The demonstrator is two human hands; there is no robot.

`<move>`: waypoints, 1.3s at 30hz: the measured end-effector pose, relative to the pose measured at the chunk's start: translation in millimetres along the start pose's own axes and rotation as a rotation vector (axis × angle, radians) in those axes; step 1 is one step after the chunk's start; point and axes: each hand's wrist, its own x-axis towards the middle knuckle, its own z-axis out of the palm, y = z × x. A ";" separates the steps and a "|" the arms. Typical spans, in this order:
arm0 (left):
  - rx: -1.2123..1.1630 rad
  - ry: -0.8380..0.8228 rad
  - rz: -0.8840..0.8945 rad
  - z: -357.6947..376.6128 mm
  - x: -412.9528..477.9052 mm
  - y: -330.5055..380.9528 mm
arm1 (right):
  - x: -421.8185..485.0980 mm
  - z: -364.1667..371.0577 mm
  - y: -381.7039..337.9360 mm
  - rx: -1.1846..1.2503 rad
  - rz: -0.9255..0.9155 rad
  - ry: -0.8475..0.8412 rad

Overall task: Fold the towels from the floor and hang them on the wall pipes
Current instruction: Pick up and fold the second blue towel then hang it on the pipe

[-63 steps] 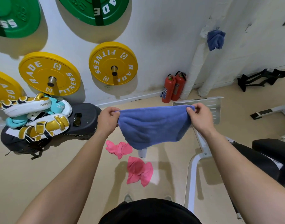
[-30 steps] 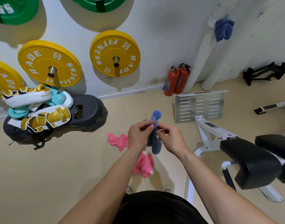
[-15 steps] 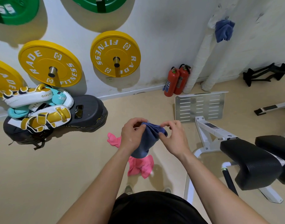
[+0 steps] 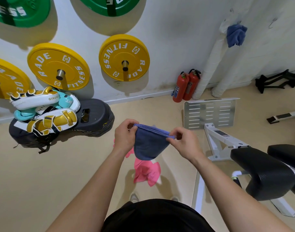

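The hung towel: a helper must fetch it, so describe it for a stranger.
On the white wall, right of the yellow plates, two wrapped pipes rise beside red extinguishers. The hung towel hangs high up on them. Blue like the held towel in the left hand and right hand, unlike the pink towels on the floor, it alone hangs at the wall.

left hand [image 4: 125, 137] | right hand [image 4: 182, 144] | pinching folded blue towel [image 4: 150, 146]

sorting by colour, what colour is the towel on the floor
Pink towel, head view.
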 end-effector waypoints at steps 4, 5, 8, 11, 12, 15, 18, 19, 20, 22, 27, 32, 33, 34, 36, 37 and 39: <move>0.054 -0.021 0.055 0.5 8.0 9.1 | 19.7 -21.2 -17.9 -0.056 -0.124 -0.130; 0.046 -0.036 0.080 0.9 8.7 13.8 | 24.5 -27.2 -20.7 -0.131 -0.152 -0.175; 0.021 -0.089 0.141 4.6 7.1 27.0 | 31.7 -45.4 -27.4 -0.198 -0.131 -0.235; -0.011 -0.108 0.163 8.9 4.4 39.4 | 31.5 -55.2 -34.8 -0.109 -0.068 -0.194; -0.027 -0.106 0.167 9.8 4.0 43.7 | 31.6 -57.1 -37.7 -0.074 -0.053 -0.189; -0.071 -0.117 0.198 12.1 3.6 56.0 | 31.2 -62.0 -44.1 0.021 0.000 -0.246; -0.073 -0.147 0.230 16.1 3.9 63.4 | 31.1 -62.5 -50.2 -0.077 -0.033 -0.336; -0.076 -0.156 0.237 17.2 3.1 65.1 | 32.0 -59.4 -52.4 -0.120 -0.073 -0.333; -0.078 -0.165 0.244 18.4 2.8 65.7 | 33.7 -54.8 -54.9 -0.161 -0.126 -0.317; -0.084 -0.178 0.251 18.9 1.8 65.9 | 36.8 -46.1 -61.2 -0.261 -0.212 -0.279; -0.191 -0.170 0.145 11.3 -1.8 60.5 | 41.8 -41.3 -77.1 -0.254 -0.263 -0.265; -0.217 -0.259 -0.064 9.6 -11.0 45.6 | 49.5 -48.3 -97.1 -0.198 -0.328 -0.251; -0.223 -0.275 -0.068 9.9 -11.4 40.6 | 52.2 -52.9 -101.3 -0.192 -0.348 -0.238; -0.218 -0.298 -0.065 10.3 -11.5 35.0 | 55.5 -58.8 -105.8 -0.183 -0.367 -0.221; -0.178 -0.356 -0.061 12.4 -12.7 26.3 | 62.5 -73.9 -114.6 -0.159 -0.398 -0.174; -0.157 -0.379 -0.071 14.1 -13.7 23.0 | 65.8 -82.0 -118.4 -0.154 -0.408 -0.149; -0.130 -0.418 -0.109 16.7 -14.7 17.4 | 72.4 -97.5 -123.3 -0.155 -0.418 -0.099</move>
